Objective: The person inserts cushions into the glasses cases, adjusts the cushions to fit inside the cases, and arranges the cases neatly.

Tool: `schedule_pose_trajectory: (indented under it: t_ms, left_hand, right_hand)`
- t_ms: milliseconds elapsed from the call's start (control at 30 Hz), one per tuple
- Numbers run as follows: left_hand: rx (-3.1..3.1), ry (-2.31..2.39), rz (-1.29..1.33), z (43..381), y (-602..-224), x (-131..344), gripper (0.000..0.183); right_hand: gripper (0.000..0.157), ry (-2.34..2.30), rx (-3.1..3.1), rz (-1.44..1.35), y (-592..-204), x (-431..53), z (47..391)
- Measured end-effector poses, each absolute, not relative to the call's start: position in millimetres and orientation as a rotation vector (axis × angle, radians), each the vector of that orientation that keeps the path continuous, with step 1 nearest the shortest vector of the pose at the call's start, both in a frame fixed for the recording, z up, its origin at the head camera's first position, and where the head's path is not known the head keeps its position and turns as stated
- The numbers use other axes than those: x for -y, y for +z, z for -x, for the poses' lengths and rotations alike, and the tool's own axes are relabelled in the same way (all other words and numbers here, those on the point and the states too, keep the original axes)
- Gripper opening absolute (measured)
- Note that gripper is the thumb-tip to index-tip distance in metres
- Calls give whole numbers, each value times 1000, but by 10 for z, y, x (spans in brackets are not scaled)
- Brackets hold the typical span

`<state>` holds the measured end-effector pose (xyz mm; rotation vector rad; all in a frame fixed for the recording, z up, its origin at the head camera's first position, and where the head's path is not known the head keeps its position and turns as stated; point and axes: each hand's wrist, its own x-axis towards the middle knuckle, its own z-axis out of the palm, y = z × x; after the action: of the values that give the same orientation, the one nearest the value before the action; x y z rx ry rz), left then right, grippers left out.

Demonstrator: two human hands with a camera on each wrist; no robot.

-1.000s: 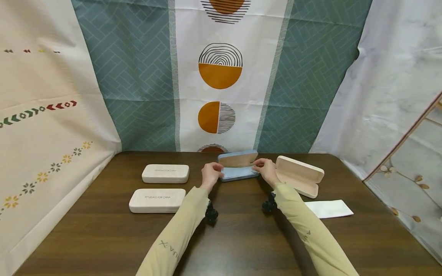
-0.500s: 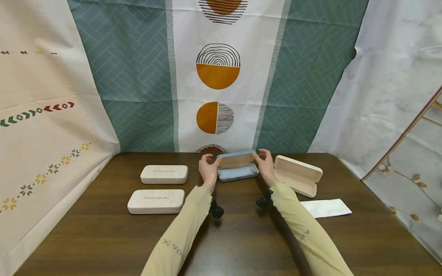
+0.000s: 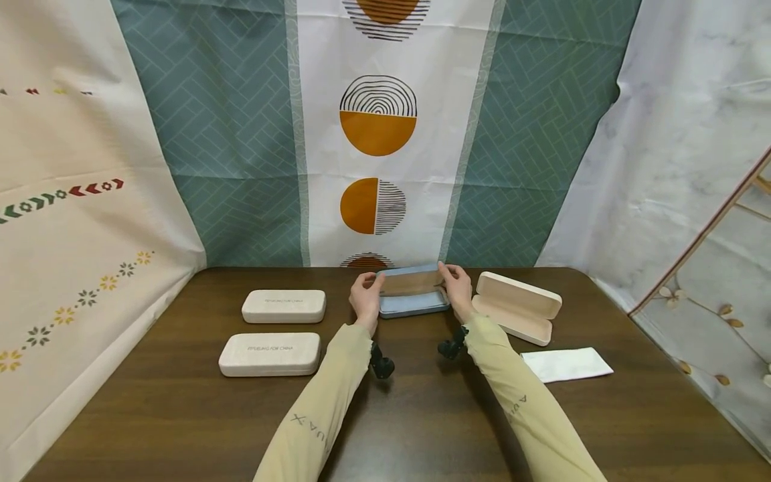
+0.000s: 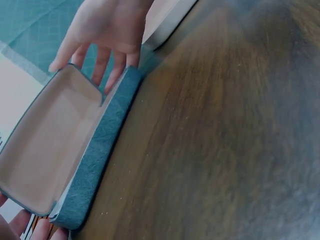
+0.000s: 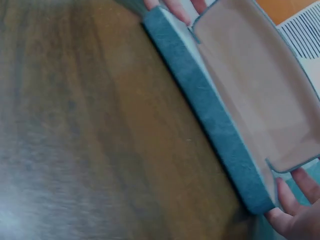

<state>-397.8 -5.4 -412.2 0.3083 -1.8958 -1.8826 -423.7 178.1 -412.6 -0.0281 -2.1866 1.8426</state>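
An open blue glasses case (image 3: 411,284) with a beige lining stands at the back of the table, its lid tilted up. A light blue cloth (image 3: 411,303) lies in its base. At the case's left end, my left hand (image 3: 365,300) holds it with the thumb by the lid's corner; its fingertips (image 4: 41,231) show at the bottom of the left wrist view. My right hand (image 3: 460,292) grips the opposite end, thumb on the lid corner and fingers behind and beside the base, as the left wrist view shows.
Right of my right hand, a cream glasses case (image 3: 517,304) stands open. A folded white cloth (image 3: 567,365) lies before it. Two shut off-white cases (image 3: 284,306) with printed lettering sit on the left of the brown table (image 3: 397,415). Curtain cloth (image 3: 379,221) hangs behind.
Both hands have moved from the cloth in the blue case up to the two ends of its lid. The cloth stays in the base, and the lid remains raised.
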Motion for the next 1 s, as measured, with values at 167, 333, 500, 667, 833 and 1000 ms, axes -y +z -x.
schedule_pose_trajectory:
  t_ms: [167,333,500,667,833,1000]
  left_hand:
    - [1951,-1932,-279,3970,-4080,103,25]
    - [2037,-1981,-261,3972,-4062,163,27]
    - [2129,-2132,-194,3944,-4022,261,30]
    - [2213,-2236,-111,3918,-3975,361,31]
    - [2287,-2319,24,3938,-3968,470,30]
    - [2340,-2376,70,3924,-3925,523,24]
  right_hand:
    - [38,1947,2181,123,-4038,-1811,4240]
    - [41,2018,2266,168,-3980,-1882,4232]
    - [45,2105,2334,126,-3938,-1968,4182]
    - [41,2201,2404,69,-3919,-2063,4154]
    - [35,2295,2436,-36,-3898,-2131,4122]
    - [25,2333,2435,-152,-3923,-2179,4101]
